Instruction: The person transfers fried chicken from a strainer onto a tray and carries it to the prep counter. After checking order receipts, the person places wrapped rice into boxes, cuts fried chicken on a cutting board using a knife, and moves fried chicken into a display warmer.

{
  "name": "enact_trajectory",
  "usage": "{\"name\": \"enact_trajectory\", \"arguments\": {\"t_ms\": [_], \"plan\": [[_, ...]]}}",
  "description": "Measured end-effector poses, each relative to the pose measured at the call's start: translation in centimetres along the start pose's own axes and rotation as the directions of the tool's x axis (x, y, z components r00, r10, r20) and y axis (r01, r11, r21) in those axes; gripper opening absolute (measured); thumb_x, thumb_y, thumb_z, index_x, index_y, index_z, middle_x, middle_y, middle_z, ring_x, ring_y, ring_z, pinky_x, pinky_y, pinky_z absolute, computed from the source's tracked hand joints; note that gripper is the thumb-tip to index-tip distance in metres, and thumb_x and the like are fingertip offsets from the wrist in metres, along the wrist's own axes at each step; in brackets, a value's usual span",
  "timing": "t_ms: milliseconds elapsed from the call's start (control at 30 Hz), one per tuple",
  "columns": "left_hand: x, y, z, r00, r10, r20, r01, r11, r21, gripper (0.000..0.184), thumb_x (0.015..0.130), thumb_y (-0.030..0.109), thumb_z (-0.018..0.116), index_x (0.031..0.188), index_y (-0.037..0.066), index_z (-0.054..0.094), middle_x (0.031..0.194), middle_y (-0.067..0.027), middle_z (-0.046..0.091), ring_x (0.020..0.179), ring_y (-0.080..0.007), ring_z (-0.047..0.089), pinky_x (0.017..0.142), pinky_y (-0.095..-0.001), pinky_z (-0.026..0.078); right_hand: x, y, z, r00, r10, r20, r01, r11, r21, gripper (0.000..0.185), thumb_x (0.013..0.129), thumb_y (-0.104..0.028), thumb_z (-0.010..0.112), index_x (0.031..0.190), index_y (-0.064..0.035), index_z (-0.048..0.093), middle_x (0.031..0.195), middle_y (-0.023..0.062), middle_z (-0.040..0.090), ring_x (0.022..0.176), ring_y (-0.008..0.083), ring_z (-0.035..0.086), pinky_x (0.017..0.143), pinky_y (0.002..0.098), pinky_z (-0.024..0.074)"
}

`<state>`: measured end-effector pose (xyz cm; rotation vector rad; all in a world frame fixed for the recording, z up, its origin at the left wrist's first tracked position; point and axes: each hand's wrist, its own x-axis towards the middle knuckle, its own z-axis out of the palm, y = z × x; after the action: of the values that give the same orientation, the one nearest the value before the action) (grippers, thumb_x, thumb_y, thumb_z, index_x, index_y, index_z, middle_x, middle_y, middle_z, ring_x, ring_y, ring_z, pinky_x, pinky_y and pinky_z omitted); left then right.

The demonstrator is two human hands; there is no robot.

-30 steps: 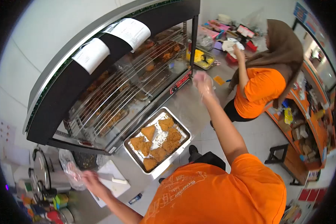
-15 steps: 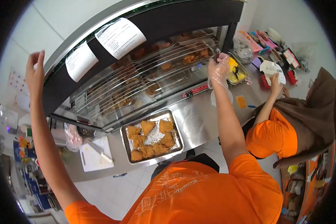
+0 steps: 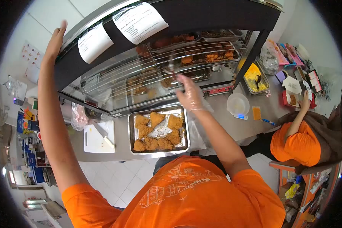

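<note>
My left hand (image 3: pixel 56 40) is raised at the upper left edge of the glass-fronted display cabinet (image 3: pixel 216 13), fingers stretched upward and partly blurred. In a clear plastic glove, my right hand (image 3: pixel 190 97) is in front of the cabinet's lower glass, thumb and forefinger apart. Just beyond its fingertips shows a slim, blurred handle-like piece (image 3: pixel 172 68); I cannot tell whether they touch. Inside the cabinet, trays of food (image 3: pixel 220 57) sit on and below a wire rack (image 3: pixel 140 64). Under my right hand is a metal tray (image 3: pixel 132 131) of fried chicken pieces (image 3: pixel 164 142).
A knife (image 3: pixel 107 140) lies on a white cutting board (image 3: pixel 91 142) at left. On the counter's right are a clear plastic tub (image 3: pixel 238 105), a tray of yellow food (image 3: pixel 253 74) and an orange packet (image 3: pixel 257 113). A co-worker (image 3: pixel 300 136) handles a food box (image 3: pixel 291 91) there.
My right hand has moved left along the cabinet front, from its right end towards the middle. My left hand has come closer to the cabinet's upper edge. The view has shifted.
</note>
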<state>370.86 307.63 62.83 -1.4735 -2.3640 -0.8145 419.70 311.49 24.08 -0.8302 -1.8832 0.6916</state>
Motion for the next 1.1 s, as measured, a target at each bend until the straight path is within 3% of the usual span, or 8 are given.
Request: {"name": "enact_trajectory", "arguments": {"t_ms": [300,400,467,533,633,833,967,1100], "plan": [[-1.6,2.1,-0.4,0.997,-0.019,-0.073,0.017,1.0,-0.022,0.112,0.086,0.089,0.041,0.133,-0.012,0.056,0.129,-0.0322,0.061,0.128,-0.0384,0.056,0.111,-0.0434,0.038,0.2,-3.5,4.5,0.995,-0.084,0.06,0.079,0.994,0.073,0.05,0.086,-0.012,0.069,0.134,-0.0043,0.057,0.125,0.0196,0.064,0.111,0.0412,0.064,0.093,0.0461,0.0512],[-1.0,1.3,-0.1,0.995,-0.022,-0.096,0.021,1.0,-0.005,0.114,0.084,0.09,0.044,0.133,-0.012,0.057,0.127,-0.0318,0.062,0.126,-0.0379,0.057,0.11,-0.0431,0.039,-0.2,-1.2,4.1,0.975,0.08,0.206,-0.145,0.934,0.326,0.05,0.09,-0.018,0.074,0.137,-0.0081,0.059,0.124,0.0134,0.069,0.112,0.0277,0.069,0.093,0.0388,0.057],[-0.7,1.0,-0.4,0.992,-0.004,-0.128,0.005,1.0,0.01,0.111,0.082,0.089,0.047,0.134,-0.008,0.06,0.134,-0.0309,0.06,0.127,-0.0375,0.057,0.11,-0.0437,0.039,-1.8,4.1,6.3,0.875,0.399,0.274,-0.483,0.694,0.535,0.042,0.096,-0.027,0.073,0.131,-0.0065,0.062,0.112,0.0113,0.074,0.099,0.0212,0.072,0.079,0.0335,0.0607],[1.0,-1.3,-0.4,0.996,0.039,-0.08,-0.043,0.998,-0.047,0.111,0.083,0.09,0.044,0.139,-0.005,0.056,0.138,-0.0275,0.057,0.135,-0.0384,0.05,0.114,-0.0481,0.034,0.8,4.8,4.2,0.352,0.855,0.38,-0.813,0.078,0.577,0.037,0.098,-0.029,0.07,0.123,-0.002,0.064,0.097,0.0123,0.074,0.077,0.0206,0.072,0.063,0.0308,0.0589],[-0.3,-0.3,-0.2,0.997,0.015,-0.077,-0.019,0.998,-0.055,0.11,0.083,0.089,0.044,0.144,-0.002,0.052,0.145,-0.0242,0.053,0.14,-0.0364,0.046,0.119,-0.0509,0.028,2.6,10.7,5.9,0.288,0.824,0.489,-0.72,-0.151,0.677,0.027,0.099,-0.028,0.068,0.102,-0.0036,0.057,0.07,0.0092,0.066,0.049,0.0187,0.06,0.041,0.0298,0.0485],[1.9,-3.0,-0.6,0.988,0.147,-0.051,-0.151,0.986,-0.068,0.098,0.091,0.081,0.039,0.149,0.003,0.05,0.147,-0.0183,0.055,0.138,-0.0299,0.05,0.118,-0.044,0.032,3.7,10.1,6.7,0.383,0.912,0.148,-0.577,0.111,0.809,0.024,0.102,-0.024,0.063,0.096,-0.0036,0.053,0.059,0.0069,0.052,0.045,0.0195,0.054,0.039,0.032,0.0465],[-5.5,6.4,-1.3,0.998,-0.033,-0.055,0.031,0.999,-0.037,0.092,0.097,0.066,0.047,0.138,-0.017,0.048,0.134,-0.039,0.056,0.123,-0.0516,0.057,0.105,-0.0519,0.047,3.6,9.9,4.5,0.284,0.956,0.079,-0.691,0.147,0.708,0.021,0.103,-0.019,0.055,0.103,0.0019,0.051,0.064,0.0127,0.057,0.048,0.0229,0.06,0.038,0.0347,0.0476],[-4.8,5.7,-0.9,0.996,-0.016,-0.089,0.013,0.999,-0.037,0.088,0.098,0.062,0.047,0.133,-0.018,0.052,0.13,-0.0403,0.057,0.117,-0.0511,0.061,0.102,-0.0536,0.046,2.9,11.3,3.4,0.301,0.954,-0.005,-0.792,0.253,0.556,0.028,0.1,-0.018,0.059,0.111,0.0056,0.048,0.071,0.017,0.063,0.049,0.0235,0.063,0.039,0.0344,0.0493]]}}
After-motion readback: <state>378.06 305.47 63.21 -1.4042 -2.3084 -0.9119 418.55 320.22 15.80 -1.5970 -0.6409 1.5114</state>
